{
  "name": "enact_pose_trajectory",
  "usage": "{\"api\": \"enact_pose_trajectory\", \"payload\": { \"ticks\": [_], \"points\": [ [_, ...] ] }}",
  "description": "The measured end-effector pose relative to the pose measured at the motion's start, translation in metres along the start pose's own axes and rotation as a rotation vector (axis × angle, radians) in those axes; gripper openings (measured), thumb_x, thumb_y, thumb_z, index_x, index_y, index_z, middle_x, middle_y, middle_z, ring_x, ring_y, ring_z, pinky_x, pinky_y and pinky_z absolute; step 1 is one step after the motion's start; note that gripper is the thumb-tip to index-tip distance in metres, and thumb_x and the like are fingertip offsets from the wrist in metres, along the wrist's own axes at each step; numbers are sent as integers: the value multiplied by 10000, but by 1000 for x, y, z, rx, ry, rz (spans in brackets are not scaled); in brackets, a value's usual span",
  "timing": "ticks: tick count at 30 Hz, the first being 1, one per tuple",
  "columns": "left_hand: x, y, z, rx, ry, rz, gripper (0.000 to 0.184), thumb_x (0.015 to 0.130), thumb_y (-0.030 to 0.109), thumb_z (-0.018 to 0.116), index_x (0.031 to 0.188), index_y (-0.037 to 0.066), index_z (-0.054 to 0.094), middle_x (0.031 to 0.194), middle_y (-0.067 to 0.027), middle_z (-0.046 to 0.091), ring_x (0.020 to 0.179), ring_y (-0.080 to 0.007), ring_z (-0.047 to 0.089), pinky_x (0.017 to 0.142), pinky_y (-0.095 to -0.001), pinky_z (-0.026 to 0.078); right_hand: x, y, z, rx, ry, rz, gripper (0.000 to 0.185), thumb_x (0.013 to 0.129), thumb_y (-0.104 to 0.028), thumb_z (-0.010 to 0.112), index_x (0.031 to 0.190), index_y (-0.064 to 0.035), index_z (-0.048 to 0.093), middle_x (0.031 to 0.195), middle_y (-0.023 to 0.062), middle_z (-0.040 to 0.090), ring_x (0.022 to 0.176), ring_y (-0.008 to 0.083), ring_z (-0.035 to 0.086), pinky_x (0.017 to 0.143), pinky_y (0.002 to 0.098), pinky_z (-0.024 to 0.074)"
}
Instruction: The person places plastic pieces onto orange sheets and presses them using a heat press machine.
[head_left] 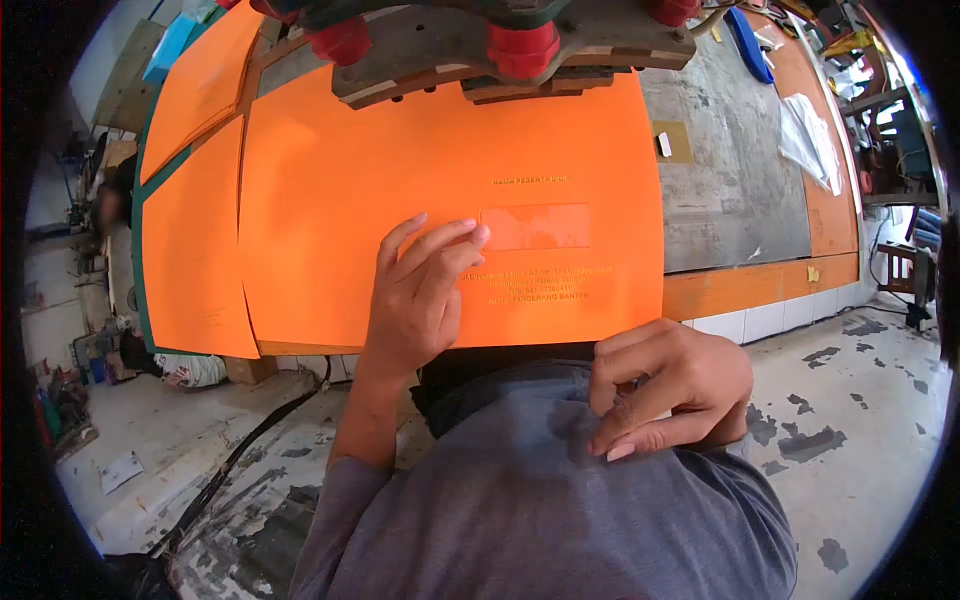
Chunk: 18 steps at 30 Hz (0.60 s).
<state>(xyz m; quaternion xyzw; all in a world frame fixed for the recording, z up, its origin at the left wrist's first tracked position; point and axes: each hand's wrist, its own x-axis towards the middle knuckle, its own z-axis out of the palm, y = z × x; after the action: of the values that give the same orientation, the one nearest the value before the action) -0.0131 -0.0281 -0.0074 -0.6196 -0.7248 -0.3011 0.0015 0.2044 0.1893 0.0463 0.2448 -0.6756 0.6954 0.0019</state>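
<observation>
A large orange sheet (350, 190) lies on the table before me, with gold lettering printed on its right part. Between the lines of print is a rectangular glossy, clear-looking patch (536, 227). My left hand (425, 290) is over the sheet, fingers apart and slightly bent, fingertips at the left edge of the patch. My right hand (670, 385) hovers in front of my grey shirt, just below the sheet's front edge. Its fingers are curled, with the thumb against them; whether anything small is between them is hidden.
A heavy metal machine part with red knobs (523, 48) overhangs the sheet's far edge. More orange sheets (195, 240) are at the left. To the right are a grey metal surface (740, 190), a small white piece (664, 145) on a brown square, and crumpled clear plastic (810, 145).
</observation>
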Motion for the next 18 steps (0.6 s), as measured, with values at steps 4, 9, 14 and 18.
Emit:
{"api": "enact_pose_trajectory", "payload": {
  "ticks": [4, 9, 14, 18],
  "points": [
    [3, 4, -5, 2, -80, 19, 421, 944, -6, 561, 1350, 80, 626, 1455, -52, 682, 1350, -248, 634, 1204, -533, 369, 3, 1, -2, -111, 54, 40, 153, 967, -171, 770, 929, -25, 802, 989, 114, 701, 880, 276, 663, 737, 380, 514],
    [12, 14, -1, 106, -167, -9, 536, 1078, 339, 581, 1545, 84, 516, 1576, -46, 576, 1516, -241, 475, 1269, -545, 270, 18, 11, 13, -719, 410, 289, 149, 904, -170, 774, 913, -38, 705, 1415, 183, 644, 1281, 399, 611, 1034, 477, 504],
    [9, 9, 2, 74, -177, -37, 549, 1071, 342, 590, 1544, 77, 507, 1554, -83, 599, 1524, -284, 466, 1284, -582, 231, 34, 40, 25, -994, 356, 353, 175, 981, -187, 661, 1027, -27, 608, 1591, 270, 485, 1524, 446, 413, 1261, 556, 329],
    [11, 9, 2, 89, -176, -72, 522, 1063, 285, 610, 1526, 58, 527, 1526, -76, 625, 1510, -279, 485, 1284, -574, 237, 35, 55, 33, -1099, 371, 401, 196, 1024, -202, 570, 1061, -9, 557, 1588, 268, 499, 1546, 387, 410, 1280, 552, 293]
  ]
}}
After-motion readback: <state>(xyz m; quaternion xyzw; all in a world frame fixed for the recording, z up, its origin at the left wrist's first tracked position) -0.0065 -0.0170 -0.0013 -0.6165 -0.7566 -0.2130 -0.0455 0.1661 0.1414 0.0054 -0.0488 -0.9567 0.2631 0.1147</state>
